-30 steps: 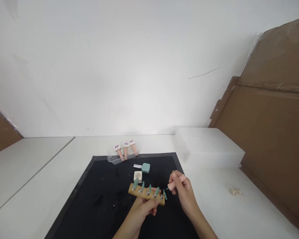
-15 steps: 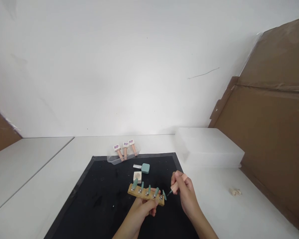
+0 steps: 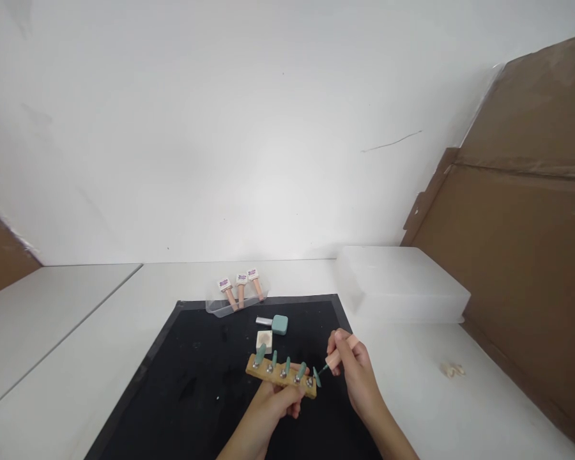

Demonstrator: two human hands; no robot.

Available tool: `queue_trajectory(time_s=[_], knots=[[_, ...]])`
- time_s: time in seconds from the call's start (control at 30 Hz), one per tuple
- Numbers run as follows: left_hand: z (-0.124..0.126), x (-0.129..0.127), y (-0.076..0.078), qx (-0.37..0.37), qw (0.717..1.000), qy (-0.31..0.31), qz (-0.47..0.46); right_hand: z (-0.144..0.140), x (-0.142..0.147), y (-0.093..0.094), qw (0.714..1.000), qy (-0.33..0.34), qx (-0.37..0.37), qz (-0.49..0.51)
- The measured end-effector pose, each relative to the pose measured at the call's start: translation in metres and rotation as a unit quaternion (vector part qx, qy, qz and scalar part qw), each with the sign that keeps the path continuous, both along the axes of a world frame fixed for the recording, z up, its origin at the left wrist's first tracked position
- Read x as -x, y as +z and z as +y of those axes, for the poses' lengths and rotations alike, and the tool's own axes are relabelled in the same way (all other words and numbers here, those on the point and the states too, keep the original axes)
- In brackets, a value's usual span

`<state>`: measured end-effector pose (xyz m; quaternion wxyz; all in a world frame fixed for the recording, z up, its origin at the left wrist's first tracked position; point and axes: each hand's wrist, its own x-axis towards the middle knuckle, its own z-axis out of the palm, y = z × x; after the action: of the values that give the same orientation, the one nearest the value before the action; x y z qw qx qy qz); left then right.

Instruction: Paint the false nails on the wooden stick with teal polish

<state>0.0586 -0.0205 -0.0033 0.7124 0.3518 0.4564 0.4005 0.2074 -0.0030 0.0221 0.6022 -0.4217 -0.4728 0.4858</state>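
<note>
My left hand (image 3: pixel 283 397) grips a wooden nail-tip holder (image 3: pixel 282 375) from below, thumb on its near side. Several green false nails (image 3: pixel 301 370) stand along it on round metal studs. My right hand (image 3: pixel 352 365) pinches the pink handle of a nail polish brush (image 3: pixel 338 356). Its green-coated bristles point down to the left and meet the rightmost false nail (image 3: pixel 317 377). Just beyond the holder's left end sits a white square nail polish bottle (image 3: pixel 264 340), uncapped and partly hidden by a false nail. Behind that lies a green bottle with a silver cap (image 3: pixel 278 324).
A clear plastic tray (image 3: pixel 220 310) at the back holds three pink-handled bottles (image 3: pixel 241 287). The black mat (image 3: pixel 182 370) covers the middle of the white table. To the right are a translucent box (image 3: pixel 402 284), a small crumpled beige scrap (image 3: pixel 453 369) and a brown cardboard wall (image 3: pixel 522 255).
My right hand has shifted slightly left, bringing the brush tip from beside the rightmost false nail onto it. My left hand and the holder stay nearly still.
</note>
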Motion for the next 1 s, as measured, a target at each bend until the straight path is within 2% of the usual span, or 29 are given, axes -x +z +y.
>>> queue_trajectory(time_s=[0.3, 0.63, 1.0], knots=[[-0.0007, 0.0004, 0.0033, 0.004, 1.000, 0.008, 0.003, -0.0001, -0.0005, -0.0009, 1.000, 0.000, -0.008, -0.001], [0.0005, -0.0001, -0.0023, -0.001, 1.000, 0.008, 0.000, 0.0014, -0.0004, -0.0011, 1.000, 0.001, -0.004, 0.001], [-0.0006, -0.0004, 0.0016, -0.003, 1.000, 0.017, 0.001, 0.0007, -0.0013, -0.0032, 1.000, 0.008, -0.005, 0.003]])
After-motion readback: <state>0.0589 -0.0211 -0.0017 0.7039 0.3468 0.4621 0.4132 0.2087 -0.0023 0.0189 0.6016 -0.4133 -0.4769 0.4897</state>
